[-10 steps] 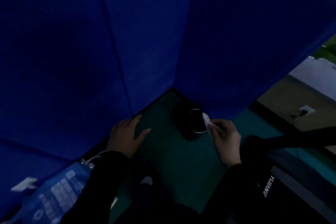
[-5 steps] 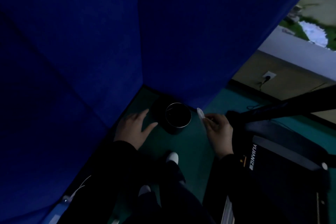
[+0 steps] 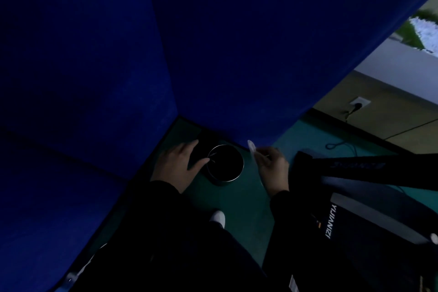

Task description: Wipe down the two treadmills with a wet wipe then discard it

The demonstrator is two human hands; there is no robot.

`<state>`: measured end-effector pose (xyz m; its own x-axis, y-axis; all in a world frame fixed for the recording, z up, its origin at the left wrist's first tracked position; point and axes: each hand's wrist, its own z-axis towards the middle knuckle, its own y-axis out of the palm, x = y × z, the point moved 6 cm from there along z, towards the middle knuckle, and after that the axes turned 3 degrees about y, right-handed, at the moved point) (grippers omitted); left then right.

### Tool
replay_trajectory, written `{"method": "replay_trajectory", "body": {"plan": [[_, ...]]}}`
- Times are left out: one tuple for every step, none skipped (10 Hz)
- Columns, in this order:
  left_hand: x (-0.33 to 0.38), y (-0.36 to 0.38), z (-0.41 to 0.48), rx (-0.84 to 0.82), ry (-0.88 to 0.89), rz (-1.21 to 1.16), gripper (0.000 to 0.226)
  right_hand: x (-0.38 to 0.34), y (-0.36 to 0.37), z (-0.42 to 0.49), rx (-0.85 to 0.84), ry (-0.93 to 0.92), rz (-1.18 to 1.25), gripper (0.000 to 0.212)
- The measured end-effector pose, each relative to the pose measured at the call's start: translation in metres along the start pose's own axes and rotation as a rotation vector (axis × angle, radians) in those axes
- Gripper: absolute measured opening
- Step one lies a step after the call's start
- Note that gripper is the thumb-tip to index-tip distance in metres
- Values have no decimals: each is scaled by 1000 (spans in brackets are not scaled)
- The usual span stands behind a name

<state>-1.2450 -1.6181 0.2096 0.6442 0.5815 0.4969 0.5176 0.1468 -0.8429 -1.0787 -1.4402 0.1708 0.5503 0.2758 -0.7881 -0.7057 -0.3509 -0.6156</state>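
Observation:
A small round bin (image 3: 225, 165) with a metal rim and dark inside stands on the green floor in the corner of blue panels. My right hand (image 3: 272, 166) pinches a pale wet wipe (image 3: 251, 147) just right of the bin's rim, at about rim height. My left hand (image 3: 180, 166) hovers with fingers spread at the bin's left edge, holding nothing. A black treadmill (image 3: 355, 220) with white lettering fills the lower right.
Tall blue padded panels (image 3: 94, 66) close off the left and back. A wall socket with a plugged cable (image 3: 359, 103) sits at the right. My white shoe (image 3: 218, 218) shows below the bin. A blue packet's edge (image 3: 71, 275) lies bottom left.
The view has swung right, bringing the treadmill into sight. The wipe stays pinched in my right hand beside the bin. My left hand has moved from the panel base to the bin's left edge.

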Motion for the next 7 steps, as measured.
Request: {"method": "replay_trajectory", "body": {"plan": [[-7, -3, 15, -21, -41, -25, 71, 8, 16, 24, -42, 38, -14, 6], [-19, -8, 28, -28, -90, -25, 71, 19, 36, 42, -110, 108, -25, 13], [-27, -13, 38, -41, -114, -33, 66, 26, 55, 52, -208, 183, -40, 28], [-34, -19, 50, -69, -112, -54, 66, 30, 58, 56, -195, 230, -6, 39], [-32, -26, 63, -93, -95, -35, 67, 33, 49, 61, -122, 254, -27, 35], [-24, -31, 77, -81, -45, -32, 66, 34, 37, 66, -44, 252, -35, 31], [-15, -30, 88, -114, 13, 22, 63, 23, 29, 64, -33, 209, -80, 32]]}}
